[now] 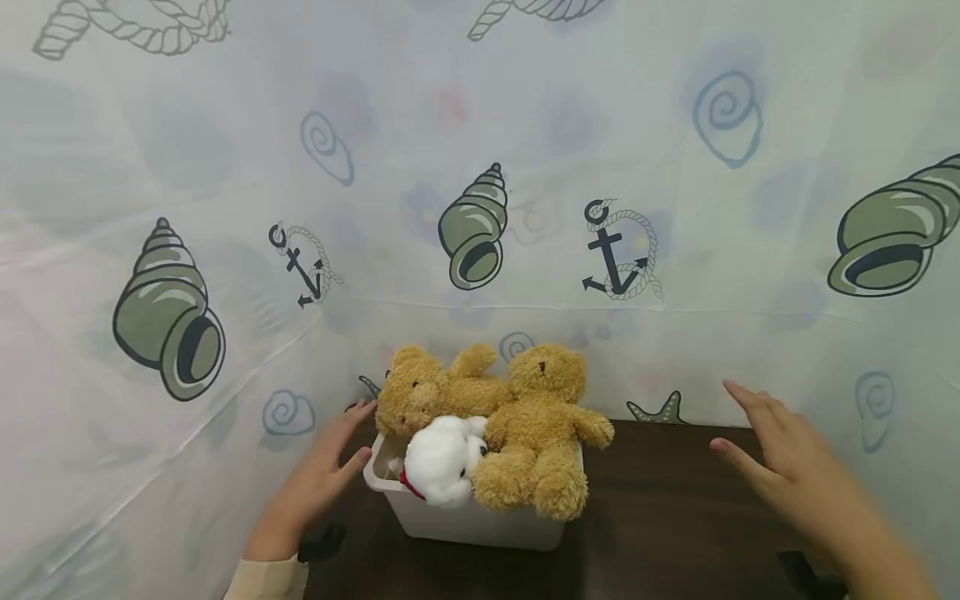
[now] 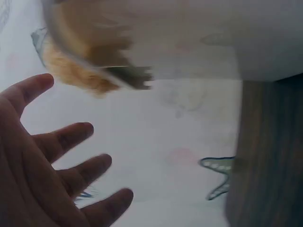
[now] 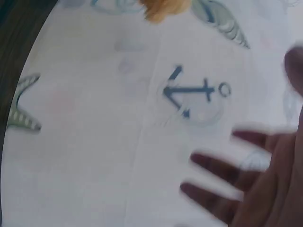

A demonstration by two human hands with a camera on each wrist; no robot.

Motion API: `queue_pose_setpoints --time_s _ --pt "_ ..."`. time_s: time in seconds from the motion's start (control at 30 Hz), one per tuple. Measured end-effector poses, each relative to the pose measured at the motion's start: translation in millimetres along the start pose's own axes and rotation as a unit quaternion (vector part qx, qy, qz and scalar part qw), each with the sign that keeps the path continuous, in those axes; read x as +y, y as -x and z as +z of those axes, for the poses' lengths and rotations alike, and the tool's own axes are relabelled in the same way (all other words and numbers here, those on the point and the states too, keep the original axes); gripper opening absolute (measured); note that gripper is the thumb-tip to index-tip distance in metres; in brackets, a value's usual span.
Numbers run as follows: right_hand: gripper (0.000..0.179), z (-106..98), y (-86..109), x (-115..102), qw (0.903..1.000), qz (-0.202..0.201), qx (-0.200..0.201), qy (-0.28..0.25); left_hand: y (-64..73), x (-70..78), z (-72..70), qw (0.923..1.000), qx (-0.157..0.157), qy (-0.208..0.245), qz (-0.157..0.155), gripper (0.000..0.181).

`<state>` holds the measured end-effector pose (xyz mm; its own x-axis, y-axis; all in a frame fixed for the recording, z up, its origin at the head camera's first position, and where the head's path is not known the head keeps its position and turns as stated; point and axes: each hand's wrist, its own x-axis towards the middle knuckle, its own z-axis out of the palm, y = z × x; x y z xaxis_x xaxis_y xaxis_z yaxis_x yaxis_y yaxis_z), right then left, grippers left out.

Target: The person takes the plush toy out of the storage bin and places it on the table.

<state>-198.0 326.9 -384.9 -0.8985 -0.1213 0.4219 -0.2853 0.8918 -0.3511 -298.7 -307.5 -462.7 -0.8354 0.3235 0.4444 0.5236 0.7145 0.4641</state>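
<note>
In the head view a pale plastic bin (image 1: 480, 527) stands on a dark brown table, filled with stuffed toys. A tan teddy bear (image 1: 542, 421) leans at its right, legs over the front rim. Another tan teddy bear (image 1: 416, 392) lies sideways at the back left. Between them at the front is a white plush toy (image 1: 442, 462) with a red band. My left hand (image 1: 322, 471) is beside the bin's left end, fingers spread and holding nothing. Well to the right of the bin, my right hand (image 1: 787, 458) is raised over the table with its fingers extended, also holding nothing.
A white cloth (image 1: 555, 150) printed with shells, anchors and ropes hangs behind and along both sides. The dark wooden table (image 1: 660, 500) extends right of the bin. A dark strap (image 1: 322, 542) sits at the left wrist, another (image 1: 810, 575) at the right.
</note>
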Motion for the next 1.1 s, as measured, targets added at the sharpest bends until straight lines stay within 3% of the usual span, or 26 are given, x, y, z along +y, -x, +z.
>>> queue_pose_setpoints --time_s 0.13,0.2,0.33,0.43,0.6,0.73,0.93,1.1 --pt "0.079 5.1 -7.0 -18.6 0.996 0.071 0.041 -0.036 1.2 -14.1 18.5 0.9934 -0.027 0.11 -0.016 0.07" --pt "0.077 11.4 -10.7 -28.7 0.9914 0.098 0.056 -0.067 1.6 -19.1 28.2 0.9841 -0.045 0.17 -0.025 0.069" --pt "0.075 26.4 -17.7 -49.7 0.9835 0.113 0.069 -0.124 1.5 -26.1 45.3 0.9636 -0.063 0.257 -0.038 0.067" --pt "0.077 33.4 -26.3 -62.3 0.9786 0.126 0.062 -0.151 1.6 -29.8 53.4 0.9573 -0.058 0.28 -0.041 0.068" --pt "0.091 38.7 -51.4 -70.1 0.9663 0.172 0.021 -0.19 3.4 -33.0 62.0 0.9555 -0.034 0.285 -0.069 0.059" --pt "0.102 44.7 -75.7 -72.1 0.9533 0.197 -0.018 -0.229 3.6 -34.3 64.8 0.9465 -0.04 0.311 -0.078 0.056" --pt "0.109 58.9 -106.9 -76.1 0.9266 0.22 -0.097 -0.289 4.3 -33.0 70.9 0.926 -0.045 0.366 -0.081 0.057" --pt "0.111 69.2 -134.4 -83.1 0.9063 0.243 -0.153 -0.31 4.0 -29.9 75.7 0.9238 -0.042 0.373 -0.076 0.055"
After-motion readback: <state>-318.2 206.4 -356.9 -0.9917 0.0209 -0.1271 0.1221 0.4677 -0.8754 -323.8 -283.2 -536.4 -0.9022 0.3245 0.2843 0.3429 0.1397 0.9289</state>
